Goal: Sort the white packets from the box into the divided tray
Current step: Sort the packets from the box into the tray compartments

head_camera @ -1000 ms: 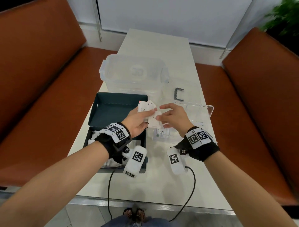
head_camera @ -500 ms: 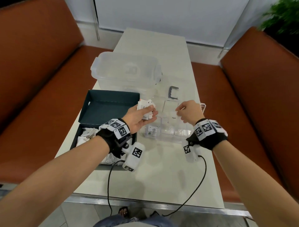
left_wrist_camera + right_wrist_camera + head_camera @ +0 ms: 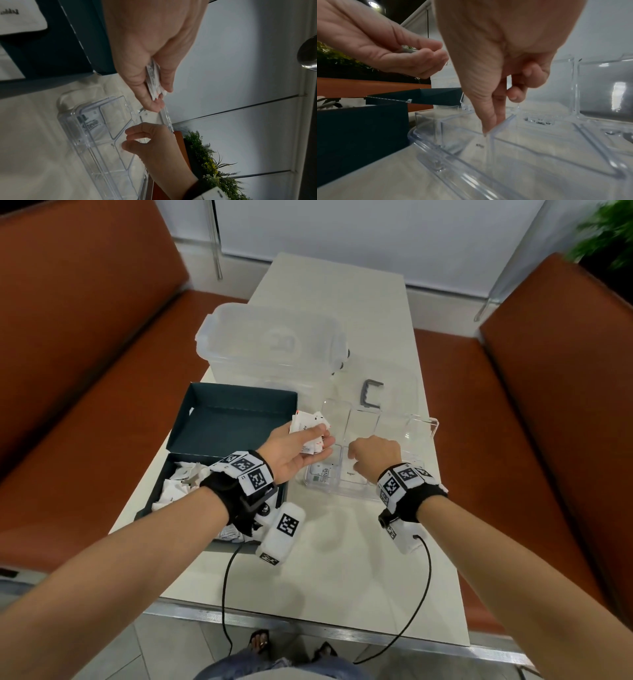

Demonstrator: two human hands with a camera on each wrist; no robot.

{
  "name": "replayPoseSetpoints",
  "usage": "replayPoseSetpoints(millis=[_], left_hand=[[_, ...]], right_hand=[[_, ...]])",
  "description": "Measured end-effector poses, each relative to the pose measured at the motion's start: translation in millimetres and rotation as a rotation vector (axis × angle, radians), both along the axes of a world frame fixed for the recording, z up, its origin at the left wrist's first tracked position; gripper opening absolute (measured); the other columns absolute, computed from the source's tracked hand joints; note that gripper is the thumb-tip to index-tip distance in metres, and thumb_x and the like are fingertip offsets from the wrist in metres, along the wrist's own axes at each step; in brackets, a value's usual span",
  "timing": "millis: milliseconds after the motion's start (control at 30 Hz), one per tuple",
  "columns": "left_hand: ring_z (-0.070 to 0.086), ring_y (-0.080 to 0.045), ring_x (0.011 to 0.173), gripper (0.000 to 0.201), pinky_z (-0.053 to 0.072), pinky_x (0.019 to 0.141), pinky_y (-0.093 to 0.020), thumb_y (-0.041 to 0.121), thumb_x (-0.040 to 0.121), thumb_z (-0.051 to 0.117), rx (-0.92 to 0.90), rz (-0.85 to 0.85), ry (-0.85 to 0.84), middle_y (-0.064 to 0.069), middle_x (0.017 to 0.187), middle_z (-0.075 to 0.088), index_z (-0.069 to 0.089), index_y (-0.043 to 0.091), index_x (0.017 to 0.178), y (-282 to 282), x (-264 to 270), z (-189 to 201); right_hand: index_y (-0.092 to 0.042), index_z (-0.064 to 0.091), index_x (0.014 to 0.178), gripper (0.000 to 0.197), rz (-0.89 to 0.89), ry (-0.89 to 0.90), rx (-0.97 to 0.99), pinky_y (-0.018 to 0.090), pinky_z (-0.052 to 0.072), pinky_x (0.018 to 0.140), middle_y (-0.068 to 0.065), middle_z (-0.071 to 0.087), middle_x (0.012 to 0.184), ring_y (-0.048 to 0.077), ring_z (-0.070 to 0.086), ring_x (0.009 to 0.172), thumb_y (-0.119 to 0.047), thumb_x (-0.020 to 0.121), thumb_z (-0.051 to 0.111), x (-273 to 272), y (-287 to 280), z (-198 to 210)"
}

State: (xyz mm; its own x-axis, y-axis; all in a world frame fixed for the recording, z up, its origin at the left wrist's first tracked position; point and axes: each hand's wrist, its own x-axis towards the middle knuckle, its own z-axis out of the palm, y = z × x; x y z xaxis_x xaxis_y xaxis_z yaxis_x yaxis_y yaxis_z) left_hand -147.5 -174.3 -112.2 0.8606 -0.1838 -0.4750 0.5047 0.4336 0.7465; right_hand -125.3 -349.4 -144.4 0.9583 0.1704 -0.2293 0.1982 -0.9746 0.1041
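Packets, a small fan of white paper sachets (image 3: 310, 430), sit pinched between thumb and fingers of the left hand (image 3: 293, 451) above the left edge of the clear plastic divided tray (image 3: 416, 436). Right hand (image 3: 375, 455) dips thumb and forefinger, pressed together, into a near compartment; whether they hold anything cannot be told.

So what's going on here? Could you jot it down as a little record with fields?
Left hand: holds a small stack of white packets between thumb and fingers, beside the tray
Right hand: thumb and forefinger pinched, reaching down into the clear divided tray; whether it holds a packet cannot be told
Tray contents: one packet with green print in the near left compartment, one white packet next to it
Dark box: open, more packets inside
Behind: clear lidded tub
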Motion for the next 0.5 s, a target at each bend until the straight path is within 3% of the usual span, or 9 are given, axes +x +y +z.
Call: replayPoseSetpoints(millis=[367,500], left_hand=[[0.07,-0.023,0.091,0.033,0.061,0.075,-0.035,0.005,0.091,0.063,-0.021,0.02,0.025,-0.015,0.102,0.067,0.056,-0.001,0.122,5,-4,-3],[0.07,-0.023,0.091,0.035,0.061,0.074,-0.035,0.005,0.091,0.063,-0.025,0.032,0.027,-0.015,0.101,0.067,0.055,-0.002,0.124,8,-5,-6]], right_hand=[[-0.024,0.057,0.122,0.036,0.086,0.059,-0.201,0.029,0.036,0.073,0.0,0.063,0.112,0.022,0.057,0.107,-0.031,0.087,0.066,5,7,-14],[-0.031,0.062,0.116,0.03,0.083,0.099,-0.173,0.028,0.039,0.073,-0.007,0.066,0.11,0.019,0.059,0.105,-0.032,0.086,0.067,6,5,-14]])
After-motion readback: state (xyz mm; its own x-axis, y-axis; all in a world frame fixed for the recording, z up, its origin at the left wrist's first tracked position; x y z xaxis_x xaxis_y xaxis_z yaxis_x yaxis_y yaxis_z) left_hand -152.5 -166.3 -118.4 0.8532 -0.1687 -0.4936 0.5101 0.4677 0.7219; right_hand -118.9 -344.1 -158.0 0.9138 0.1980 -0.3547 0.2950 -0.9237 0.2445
